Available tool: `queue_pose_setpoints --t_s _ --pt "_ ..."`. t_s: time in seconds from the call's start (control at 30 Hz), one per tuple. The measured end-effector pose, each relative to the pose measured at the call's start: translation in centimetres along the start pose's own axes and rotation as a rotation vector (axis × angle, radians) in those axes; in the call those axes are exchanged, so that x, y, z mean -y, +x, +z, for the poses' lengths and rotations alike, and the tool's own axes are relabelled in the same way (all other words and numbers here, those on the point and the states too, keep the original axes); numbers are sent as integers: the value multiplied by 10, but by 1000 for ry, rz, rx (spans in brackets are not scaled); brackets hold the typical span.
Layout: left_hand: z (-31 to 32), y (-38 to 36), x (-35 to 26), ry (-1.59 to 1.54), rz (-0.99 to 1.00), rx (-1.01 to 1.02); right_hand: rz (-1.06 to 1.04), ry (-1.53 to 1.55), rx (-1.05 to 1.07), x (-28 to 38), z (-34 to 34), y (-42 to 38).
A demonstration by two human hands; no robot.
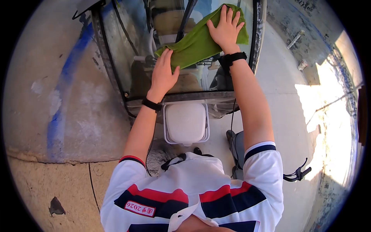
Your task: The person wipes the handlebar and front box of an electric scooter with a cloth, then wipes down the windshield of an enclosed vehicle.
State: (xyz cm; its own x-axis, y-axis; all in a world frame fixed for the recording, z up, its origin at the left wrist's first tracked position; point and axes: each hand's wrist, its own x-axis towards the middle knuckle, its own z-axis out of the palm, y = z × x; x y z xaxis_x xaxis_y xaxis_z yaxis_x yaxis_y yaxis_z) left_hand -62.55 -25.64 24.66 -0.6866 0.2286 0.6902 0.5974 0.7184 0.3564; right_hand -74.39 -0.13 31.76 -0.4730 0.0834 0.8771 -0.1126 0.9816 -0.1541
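Observation:
A green cloth (205, 44) lies stretched slantwise over a clear windshield (154, 83) of a small vehicle. My right hand (225, 31) rests flat on the cloth's upper right part, fingers spread. At the lower left end of the cloth, my left hand (164, 73) touches its edge with the fingertips; the fingers are stretched out and the thumb stands apart. Some of the cloth's edge is bunched by those fingertips. A black wiper arm (186, 19) runs down to the cloth's upper edge, its lower part hidden.
Below the windshield sits a white basket (165, 127) with a white lidded container (186, 123). A black handlebar grip (303, 174) juts out at the right. Thin black cables hang on both sides of the basket. A wall with blue paint (69, 69) stands at left.

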Motion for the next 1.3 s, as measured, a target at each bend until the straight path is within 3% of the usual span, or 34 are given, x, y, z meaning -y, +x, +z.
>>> queue_pose_setpoints --t_s 0.3,0.5,0.87,1.3 --pt "0 14 -5 -26 -16 -10 -102 81 119 20 -11 64" --pt "5 15 -4 -2 1 -22 -300 89 124 25 -8 67" --pt "11 5 3 35 32 -13 -425 131 119 45 -6 -24" --pt "5 -12 5 57 20 29 -434 162 305 62 -32 -116"
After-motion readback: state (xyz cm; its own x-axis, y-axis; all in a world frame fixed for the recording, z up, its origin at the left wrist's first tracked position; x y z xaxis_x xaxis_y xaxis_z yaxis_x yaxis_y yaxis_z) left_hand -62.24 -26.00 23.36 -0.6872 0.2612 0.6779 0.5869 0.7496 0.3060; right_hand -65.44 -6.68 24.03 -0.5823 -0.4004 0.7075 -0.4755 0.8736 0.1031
